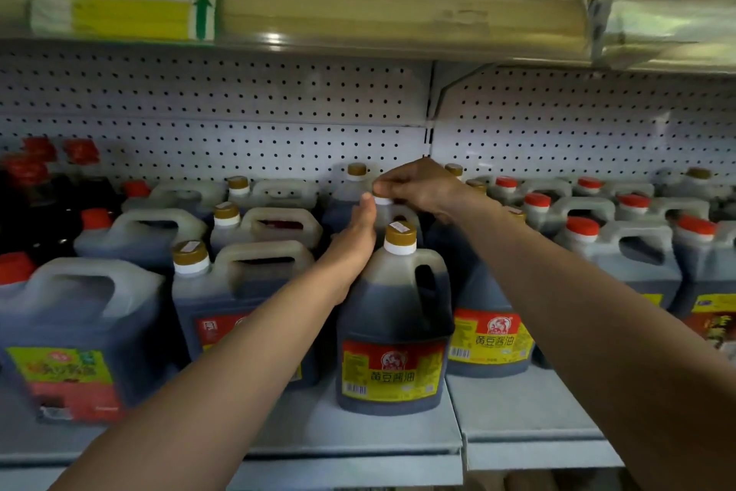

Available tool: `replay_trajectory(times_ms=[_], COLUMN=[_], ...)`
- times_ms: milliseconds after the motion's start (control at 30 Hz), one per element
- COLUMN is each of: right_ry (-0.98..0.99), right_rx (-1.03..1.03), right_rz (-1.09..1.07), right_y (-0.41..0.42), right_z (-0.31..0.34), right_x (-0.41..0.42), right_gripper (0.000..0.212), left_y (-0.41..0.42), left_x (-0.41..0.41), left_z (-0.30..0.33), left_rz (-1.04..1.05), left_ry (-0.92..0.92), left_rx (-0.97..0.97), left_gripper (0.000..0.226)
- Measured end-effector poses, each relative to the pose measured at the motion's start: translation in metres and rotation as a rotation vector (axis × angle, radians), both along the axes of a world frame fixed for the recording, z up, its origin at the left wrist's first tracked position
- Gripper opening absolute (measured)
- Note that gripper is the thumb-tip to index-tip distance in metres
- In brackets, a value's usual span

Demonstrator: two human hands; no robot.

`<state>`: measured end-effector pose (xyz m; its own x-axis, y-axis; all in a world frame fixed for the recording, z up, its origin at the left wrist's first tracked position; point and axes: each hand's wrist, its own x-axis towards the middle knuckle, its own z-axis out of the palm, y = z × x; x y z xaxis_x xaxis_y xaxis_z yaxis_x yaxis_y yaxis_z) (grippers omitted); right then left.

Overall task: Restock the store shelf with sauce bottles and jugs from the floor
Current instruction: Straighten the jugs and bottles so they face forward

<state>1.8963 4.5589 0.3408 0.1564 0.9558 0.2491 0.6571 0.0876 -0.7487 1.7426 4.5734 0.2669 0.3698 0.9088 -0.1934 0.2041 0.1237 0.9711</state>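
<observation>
Both arms reach over the front row of the shelf [517,407] toward a jug [384,211] standing in the second row, directly behind the front jug [392,331] with the yellow-and-red label. Only the neck, cap and part of the handle of the rear jug are visible; the rest is hidden by the front jug and the hands.

The right hand [418,188] comes in from above. Its grip is clamped on the cap [381,194] of the rear jug: the fingertips and thumb are curled and pinch the cap from the top and right.

The left hand [352,239] lies to the left of the same jug. Its fingers are straight and together, flat against the neck and shoulder, with the fingertips reaching cap height. This grip is apart, not curled round anything. The heel of the hand sits just beside the shoulder of the front jug.

Brown-capped jugs [223,291] of dark sauce stand to the left, red-capped jugs [621,251] to the right. A white pegboard [239,112] forms the back wall. The upper shelf edge carries a yellow and green price tag [123,10].
</observation>
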Motion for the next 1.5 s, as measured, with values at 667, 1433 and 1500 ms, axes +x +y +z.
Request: replay_trajectory(times_ms=[667,1433,1500], right_ry=[0.094,0.335,0.29], right_rx=[0.06,-0.058,-0.056], right_rz=[0.042,-0.096,-0.1], right_y=[0.0,0.094,0.095], right_z=[-0.009,0.0,0.001], right_x=[0.004,-0.001,-0.002], right_gripper=[0.029,0.033,0.04], left_y=[-0.029,0.05,0.052], left_x=[-0.012,0.03,0.029], left_z=[0.025,0.059,0.059], left_rz=[0.036,0.257,0.259], left_ry=[0.033,-0.09,-0.082], left_rx=[0.117,-0.061,-0.071], left_gripper=[0.108,0.072,0.073])
